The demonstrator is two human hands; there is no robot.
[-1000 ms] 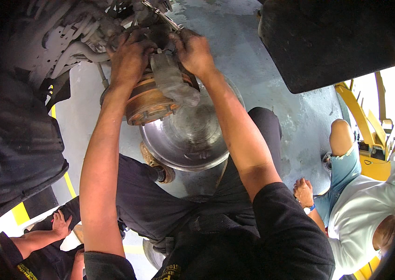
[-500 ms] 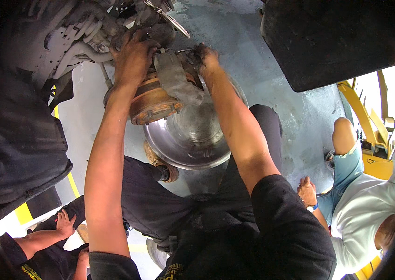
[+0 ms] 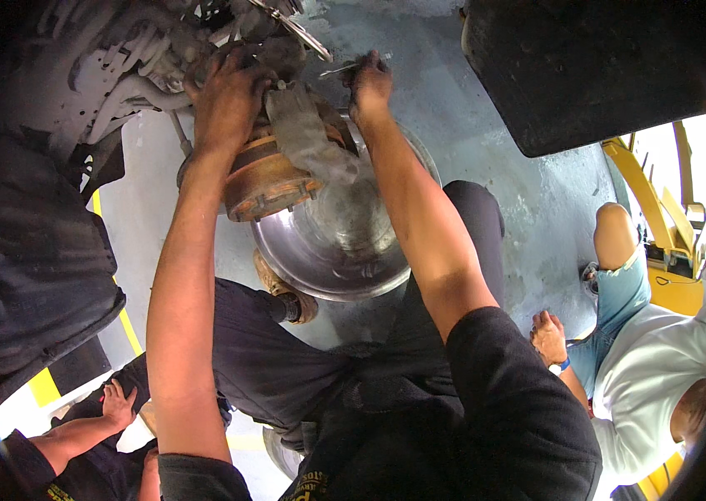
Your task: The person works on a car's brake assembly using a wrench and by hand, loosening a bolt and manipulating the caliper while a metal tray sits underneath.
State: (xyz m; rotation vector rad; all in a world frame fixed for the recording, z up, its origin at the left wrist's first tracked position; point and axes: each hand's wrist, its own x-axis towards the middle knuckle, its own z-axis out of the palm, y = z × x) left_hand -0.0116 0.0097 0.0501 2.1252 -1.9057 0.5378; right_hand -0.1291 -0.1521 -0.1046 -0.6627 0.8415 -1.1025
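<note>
A rusty brake disc and hub (image 3: 274, 185) hangs at the wheel end, with a grey, dirty brake caliper (image 3: 296, 125) over its right side. My left hand (image 3: 228, 104) is curled over the parts behind the disc, left of the caliper; what its fingertips grip is hidden. To the right of the caliper and apart from it, my right hand (image 3: 372, 86) is closed round a slim metal wrench (image 3: 337, 72), whose end points left toward the caliper. Below the hub, a round, shiny metal basin (image 3: 336, 280) sits on the floor between my legs.
Suspension arms and hoses (image 3: 132, 63) fill the upper left, and a bright metal rod (image 3: 299, 33) juts out above the caliper. A black panel (image 3: 587, 75) hangs upper right. One person (image 3: 653, 359) crouches at right near a yellow frame (image 3: 658, 196); another person's hand (image 3: 119, 403) rests lower left.
My right hand has pulled up and away from the caliper with the wrench, which now shows clear of it. My left hand keeps its place on the parts behind the disc.
</note>
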